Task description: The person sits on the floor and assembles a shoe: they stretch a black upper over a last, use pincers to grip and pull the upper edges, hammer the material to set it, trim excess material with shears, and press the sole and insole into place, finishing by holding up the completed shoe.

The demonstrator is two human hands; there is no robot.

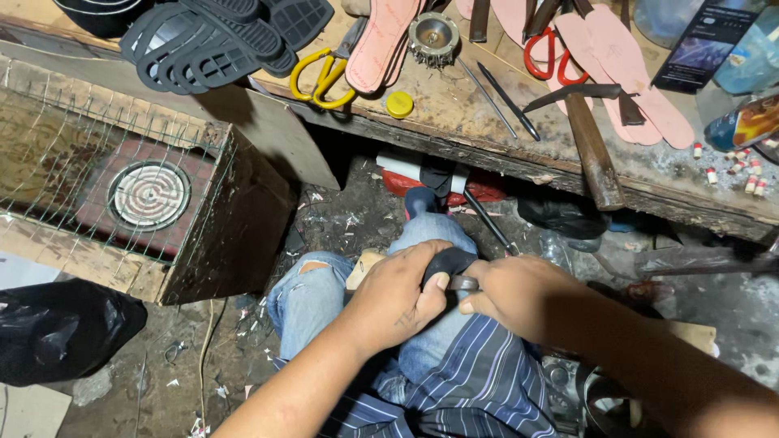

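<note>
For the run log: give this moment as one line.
left hand: grips dark shoe piece | right hand: pinches same piece | place: on knee | nearby: workbench, yellow scissors

Ripped blue jeans, striped shirt

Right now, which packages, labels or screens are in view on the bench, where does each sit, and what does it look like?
Dark box: bench top right, flat rectangular pack, black with a bluish picture and pale print.
Clear plastic bag: right edge beside the box, bluish and shiny.
Printed can or wrapper: right edge below the bag, rounded, orange, yellow and blue label.
No screens in view.
</note>
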